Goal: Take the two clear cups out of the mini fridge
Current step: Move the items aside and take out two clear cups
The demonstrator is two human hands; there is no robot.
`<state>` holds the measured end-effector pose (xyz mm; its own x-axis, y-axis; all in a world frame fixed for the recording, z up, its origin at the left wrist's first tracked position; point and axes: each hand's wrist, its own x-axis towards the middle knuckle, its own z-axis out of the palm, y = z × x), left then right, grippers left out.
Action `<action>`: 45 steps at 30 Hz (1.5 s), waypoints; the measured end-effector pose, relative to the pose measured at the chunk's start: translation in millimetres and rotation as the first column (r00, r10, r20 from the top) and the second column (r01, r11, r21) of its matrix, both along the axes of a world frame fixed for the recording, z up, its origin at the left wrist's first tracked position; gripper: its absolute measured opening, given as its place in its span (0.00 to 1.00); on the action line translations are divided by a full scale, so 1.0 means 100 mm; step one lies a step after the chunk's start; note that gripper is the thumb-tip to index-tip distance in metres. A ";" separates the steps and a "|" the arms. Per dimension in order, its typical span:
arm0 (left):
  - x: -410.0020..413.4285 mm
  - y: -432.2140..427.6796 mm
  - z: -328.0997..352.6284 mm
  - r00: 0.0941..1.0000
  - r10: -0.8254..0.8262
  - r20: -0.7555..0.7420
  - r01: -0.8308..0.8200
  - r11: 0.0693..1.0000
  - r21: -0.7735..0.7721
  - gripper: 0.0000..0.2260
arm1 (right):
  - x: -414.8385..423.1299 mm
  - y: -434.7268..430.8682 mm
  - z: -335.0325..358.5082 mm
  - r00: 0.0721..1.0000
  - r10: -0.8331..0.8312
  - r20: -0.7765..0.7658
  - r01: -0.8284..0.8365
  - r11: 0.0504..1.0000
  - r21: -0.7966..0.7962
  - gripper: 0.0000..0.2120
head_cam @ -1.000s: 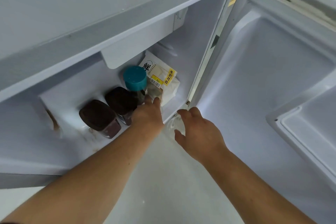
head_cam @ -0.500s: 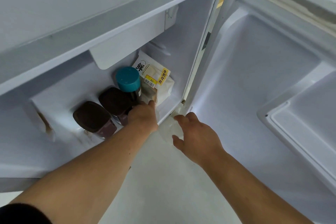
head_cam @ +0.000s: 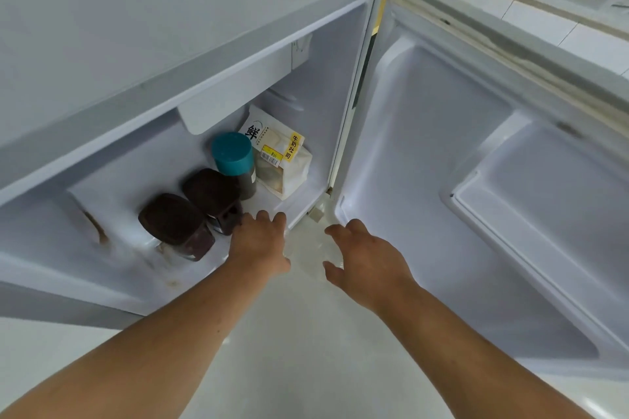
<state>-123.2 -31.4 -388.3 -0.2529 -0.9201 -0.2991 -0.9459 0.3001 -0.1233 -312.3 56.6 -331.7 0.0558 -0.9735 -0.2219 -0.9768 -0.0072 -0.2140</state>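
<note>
The fingers (head_cam: 335, 231) of the right hand (head_cam: 369, 260) curl around a clear cup (head_cam: 315, 250), faint and blurred, just outside the mini fridge (head_cam: 204, 78) at its front right corner. Whether the left hand (head_cam: 260, 243), bent at the fridge's front edge, holds the second cup I cannot tell. Inside the fridge, left of that hand, stand two brown-lidded jars (head_cam: 175, 226), then a teal-capped bottle (head_cam: 235, 160) and a bread bag (head_cam: 280, 160) behind. The open door (head_cam: 459, 180) lies right of the fridge.

Both hands drawn back from fridge; left hand (head_cam: 260, 241) off bag.
</note>
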 end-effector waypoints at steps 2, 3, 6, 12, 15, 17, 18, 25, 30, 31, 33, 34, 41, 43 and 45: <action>0.01 0.06 0.05 0.999 0.015 -0.047 -0.013 0.999 0.044 0.37 | 0.01 0.06 0.03 1.000 -0.003 0.008 0.003 1.000 0.006 0.27; 0.01 0.10 0.09 0.997 0.020 -0.079 -0.015 0.998 0.062 0.37 | 0.01 0.08 0.06 1.000 -0.001 0.016 0.001 1.000 0.005 0.27; 0.02 0.22 0.22 0.989 0.027 -0.143 -0.011 0.994 0.109 0.36 | 0.02 0.15 0.16 1.000 0.007 0.026 -0.007 1.000 -0.007 0.29; 0.04 0.56 0.60 0.980 -0.023 -0.197 0.052 0.988 0.145 0.34 | -0.05 0.43 0.40 0.999 -0.007 0.053 0.008 1.000 -0.016 0.30; 0.02 0.84 0.79 0.977 -0.039 -0.210 0.071 0.987 0.146 0.37 | -0.08 0.64 0.51 0.998 0.003 0.056 -0.002 0.999 -0.032 0.30; 0.00 1.05 0.90 0.974 -0.020 -0.226 0.054 0.987 0.148 0.41 | -0.09 0.79 0.59 0.999 0.007 0.049 -0.005 0.999 -0.048 0.30; -0.01 1.15 0.95 0.974 -0.016 -0.227 0.051 0.987 0.152 0.41 | -0.09 0.88 0.62 0.999 0.008 0.047 -0.006 0.999 -0.053 0.30; 0.06 1.84 1.16 0.978 -0.024 -0.207 0.051 0.991 0.123 0.41 | -0.10 1.44 0.80 0.995 0.080 0.056 -0.075 0.993 -0.090 0.30; 0.30 2.18 1.25 0.979 -0.018 -0.205 0.042 0.993 0.112 0.41 | 0.05 1.71 0.89 0.989 0.135 0.052 -0.131 0.988 -0.078 0.31; 0.36 2.23 1.26 0.980 -0.016 -0.200 0.039 0.993 0.114 0.41 | 0.10 1.74 0.91 0.989 0.143 0.046 -0.139 0.987 -0.077 0.31; 0.50 2.30 1.27 0.981 -0.019 -0.192 0.042 0.992 0.116 0.40 | 0.22 1.79 0.95 0.988 0.146 0.047 -0.141 0.986 -0.084 0.30; 0.57 2.33 1.27 0.981 -0.027 -0.192 0.051 0.992 0.118 0.40 | 0.29 1.80 0.96 0.988 0.145 0.050 -0.140 0.986 -0.088 0.30; 1.21 2.31 1.11 0.976 -0.033 -0.217 0.062 0.990 0.125 0.41 | 0.89 1.72 0.91 0.987 0.152 0.047 -0.149 0.987 -0.068 0.30; 1.41 2.26 1.06 0.974 -0.028 -0.224 0.057 0.991 0.125 0.41 | 1.09 1.68 0.86 0.985 0.168 0.041 -0.165 0.984 -0.063 0.30; 1.61 2.22 0.99 0.976 -0.012 -0.217 0.041 0.991 0.129 0.40 | 1.29 1.62 0.81 0.982 0.185 0.042 -0.183 0.982 -0.052 0.30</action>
<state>38.1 190.3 -288.9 -0.3483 -0.8682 -0.3534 -0.9374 0.3252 0.1248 -183.5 218.5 -250.3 0.2439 -0.9551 -0.1682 -0.9468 -0.1970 -0.2545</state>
